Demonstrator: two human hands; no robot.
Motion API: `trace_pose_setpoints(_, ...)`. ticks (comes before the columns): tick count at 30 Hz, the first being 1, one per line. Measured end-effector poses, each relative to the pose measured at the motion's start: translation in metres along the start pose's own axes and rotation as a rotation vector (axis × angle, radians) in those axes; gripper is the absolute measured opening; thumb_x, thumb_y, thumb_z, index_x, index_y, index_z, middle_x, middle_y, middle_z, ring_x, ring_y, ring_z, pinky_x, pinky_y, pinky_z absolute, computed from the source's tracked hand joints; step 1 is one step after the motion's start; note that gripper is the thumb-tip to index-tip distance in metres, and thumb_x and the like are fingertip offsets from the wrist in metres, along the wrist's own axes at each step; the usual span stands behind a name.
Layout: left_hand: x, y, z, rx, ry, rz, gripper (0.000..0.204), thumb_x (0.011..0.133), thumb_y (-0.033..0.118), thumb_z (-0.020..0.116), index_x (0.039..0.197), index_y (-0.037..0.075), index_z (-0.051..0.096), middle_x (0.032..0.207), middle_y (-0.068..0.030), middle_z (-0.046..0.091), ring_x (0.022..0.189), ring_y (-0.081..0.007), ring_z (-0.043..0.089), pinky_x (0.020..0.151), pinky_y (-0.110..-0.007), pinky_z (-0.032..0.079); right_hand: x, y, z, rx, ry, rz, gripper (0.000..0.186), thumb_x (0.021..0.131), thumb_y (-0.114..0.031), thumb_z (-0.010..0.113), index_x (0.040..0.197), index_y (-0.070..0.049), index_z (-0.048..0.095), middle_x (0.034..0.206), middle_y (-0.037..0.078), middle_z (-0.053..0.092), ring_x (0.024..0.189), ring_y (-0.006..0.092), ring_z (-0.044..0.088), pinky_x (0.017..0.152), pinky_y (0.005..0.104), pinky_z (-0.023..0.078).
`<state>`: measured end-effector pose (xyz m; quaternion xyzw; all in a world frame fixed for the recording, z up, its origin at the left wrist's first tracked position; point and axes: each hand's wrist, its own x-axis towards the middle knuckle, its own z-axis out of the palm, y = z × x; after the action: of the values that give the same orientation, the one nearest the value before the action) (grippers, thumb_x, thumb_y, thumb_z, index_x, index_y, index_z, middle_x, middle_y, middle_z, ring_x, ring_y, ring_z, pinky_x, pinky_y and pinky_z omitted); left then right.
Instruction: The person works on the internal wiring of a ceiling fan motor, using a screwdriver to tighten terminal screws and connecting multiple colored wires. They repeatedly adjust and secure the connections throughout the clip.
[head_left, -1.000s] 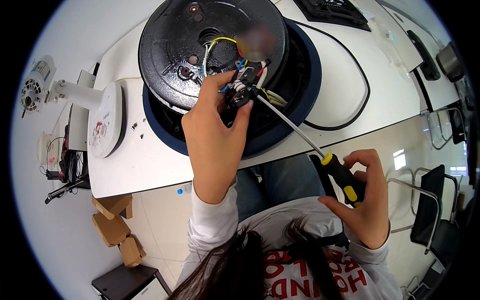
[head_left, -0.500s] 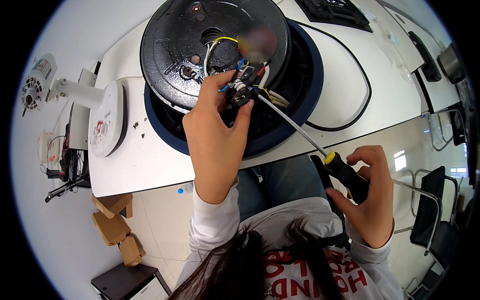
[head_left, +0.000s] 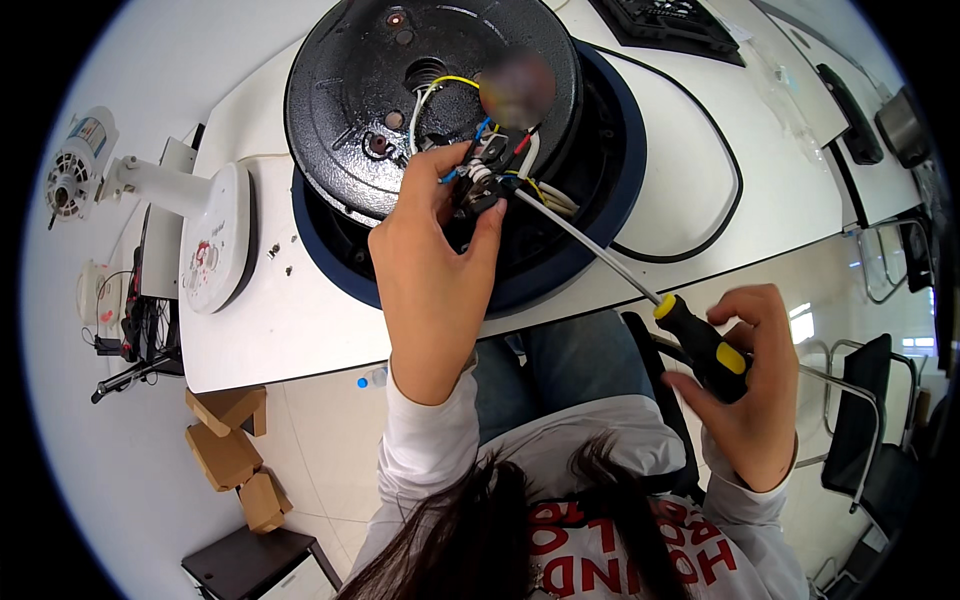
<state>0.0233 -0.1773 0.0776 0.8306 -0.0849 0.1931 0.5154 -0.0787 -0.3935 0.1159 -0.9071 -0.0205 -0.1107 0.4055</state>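
Note:
Between the thumb and fingers of my left hand (head_left: pixel 432 285) is a small black electrical part (head_left: pixel 478 197) with blue, red, yellow and white wires running to it. It sits at the near edge of a glossy black round metal plate (head_left: pixel 345 110), which lies tilted over a dark blue round housing (head_left: pixel 627 150). My right hand (head_left: pixel 762 415) loosely holds the black-and-yellow handle of a screwdriver (head_left: pixel 708 352), its thumb and forefinger partly off the grip. The shaft slants up and left, its tip at the black part; exact contact cannot be made out.
A few tiny dark pieces, perhaps screws (head_left: pixel 274 251), lie on the white table (head_left: pixel 290 345) left of the housing. Beyond them stands a white pedestal base (head_left: pixel 215 240). A black cable (head_left: pixel 738 170) loops at right, below a black tool case (head_left: pixel 675 25). Chairs stand at right.
My right hand has shifted slightly right, and the screwdriver handle has turned, showing more of its yellow patch. My left hand keeps its hold with barely any movement.

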Motion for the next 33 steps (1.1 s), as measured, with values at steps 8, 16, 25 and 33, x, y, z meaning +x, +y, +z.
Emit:
trace_pose_setpoints(8,-0.001,0.001,-0.001,-0.005,-0.006,-0.014,0.041,0.081,-0.007,0.069,0.118,-0.002,0.053,0.103,-0.0172,0.068,0.096,-0.0196,0.068,0.083,-0.028,0.053,0.0,0.011,-0.01,-0.06,-0.122,0.026,0.039,0.069,-0.006,0.08,0.103,0.0,0.062,0.09,0.014,0.059,0.074,0.0252,0.062,0.057,0.0295,0.045)
trace_pose_setpoints(16,-0.001,0.001,-0.002,-0.022,0.016,-0.053,0.04,0.081,-0.005,0.069,0.118,-0.001,0.053,0.103,-0.0171,0.068,0.096,-0.0195,0.067,0.083,-0.028,0.053,0.003,0.004,-0.001,-0.046,-0.019,-0.048,0.041,0.065,0.0,0.081,0.101,-0.001,0.061,0.094,0.013,0.059,0.078,0.0271,0.063,0.063,0.0302,0.049)
trace_pose_setpoints(25,-0.001,0.002,0.0,-0.025,0.018,-0.034,0.039,0.082,-0.006,0.068,0.118,-0.001,0.054,0.104,-0.0154,0.068,0.098,-0.0189,0.067,0.084,-0.028,0.052,0.009,0.001,-0.008,-0.058,-0.137,-0.079,0.039,0.07,-0.006,0.079,0.103,0.0,0.06,0.093,0.014,0.06,0.082,0.0281,0.063,0.068,0.0293,0.05)
trace_pose_setpoints(33,0.0,-0.003,0.001,-0.022,0.071,0.037,0.037,0.08,-0.006,0.067,0.114,0.001,0.055,0.093,-0.0182,0.07,0.089,-0.0264,0.071,0.077,-0.03,0.054,0.009,0.002,-0.014,-0.084,-0.085,-0.051,0.04,0.066,-0.003,0.08,0.101,0.001,0.06,0.09,0.015,0.06,0.082,0.0287,0.064,0.07,0.0326,0.051)
